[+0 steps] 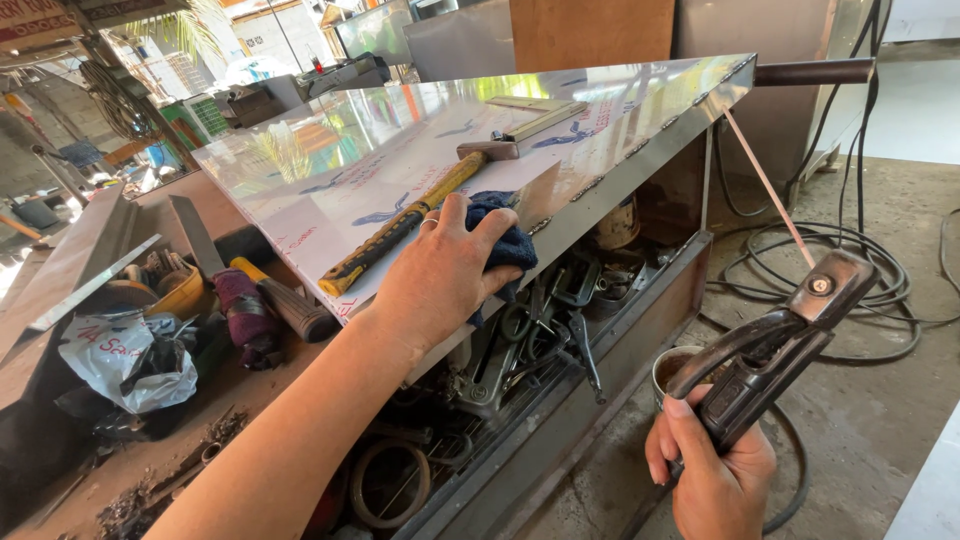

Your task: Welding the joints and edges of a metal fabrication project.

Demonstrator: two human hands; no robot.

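Note:
My left hand [440,275] presses a dark blue cloth [505,245] onto the near edge of a shiny steel sheet [330,150] that lies tilted over a bench. My right hand [715,475] grips a dark welding electrode holder [775,345], low at the right. A thin pale electrode rod [765,185] sticks up from its jaw, its tip touching the sheet's right edge. A hammer [425,210] with a yellow and black handle lies on the sheet just beyond my left hand.
Under the sheet, an open metal tray [620,345] holds clamps, pliers and other tools. Black cables [850,270] coil on the concrete floor at right. A tin can [672,368] stands near my right hand. Scrap, a plastic bag [120,360] and a yellow bowl sit at left.

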